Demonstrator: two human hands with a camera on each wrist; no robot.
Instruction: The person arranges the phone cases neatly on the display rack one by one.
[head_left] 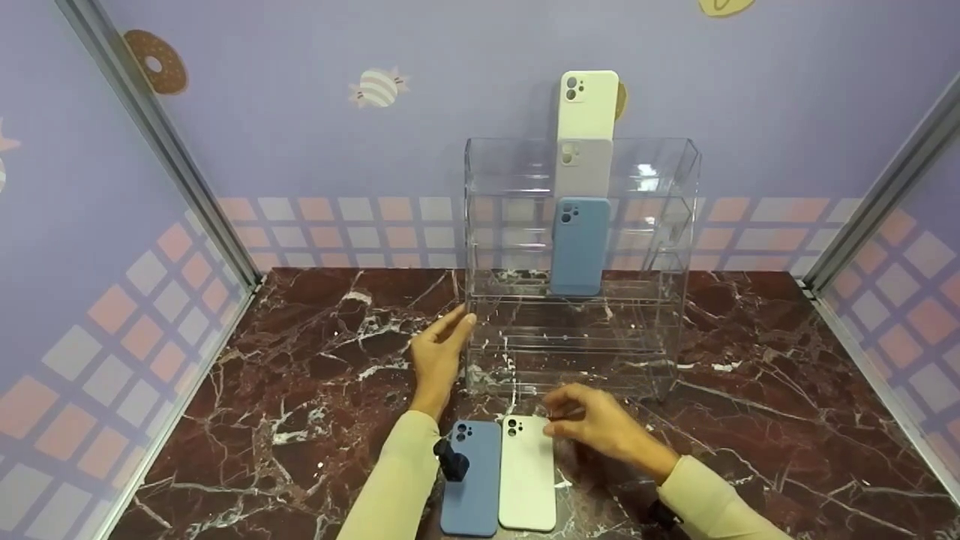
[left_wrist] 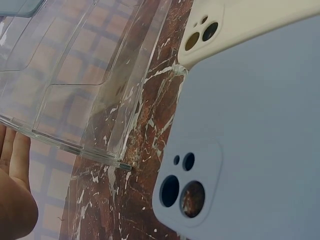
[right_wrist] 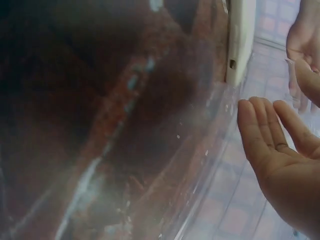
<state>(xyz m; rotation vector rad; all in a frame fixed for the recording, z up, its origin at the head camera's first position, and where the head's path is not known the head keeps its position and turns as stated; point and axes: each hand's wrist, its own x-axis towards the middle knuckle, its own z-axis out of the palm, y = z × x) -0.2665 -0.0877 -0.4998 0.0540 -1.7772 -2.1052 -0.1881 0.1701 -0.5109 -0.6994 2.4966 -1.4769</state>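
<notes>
A clear tiered display rack [head_left: 517, 300] stands on the marble-patterned table. My left hand [head_left: 439, 360] rests its fingers against the rack's left side panel; the left wrist view shows those fingers [left_wrist: 19, 157] extended along it. On the table in front of the rack lie a blue phone case [head_left: 480, 480] and a cream phone case [head_left: 528, 476], side by side with camera cutouts at the far end. By the cream case's far right corner is my right hand [head_left: 596, 426], holding nothing, its fingers [right_wrist: 255, 130] fairly straight in the right wrist view.
Three phone cases stand in one column on the rack: cream [head_left: 589, 112] on top, pale grey [head_left: 583, 169] in the middle, light blue [head_left: 580, 247] lowest. Patterned purple panels [head_left: 300, 135] enclose the table [head_left: 337, 360] behind and at both sides.
</notes>
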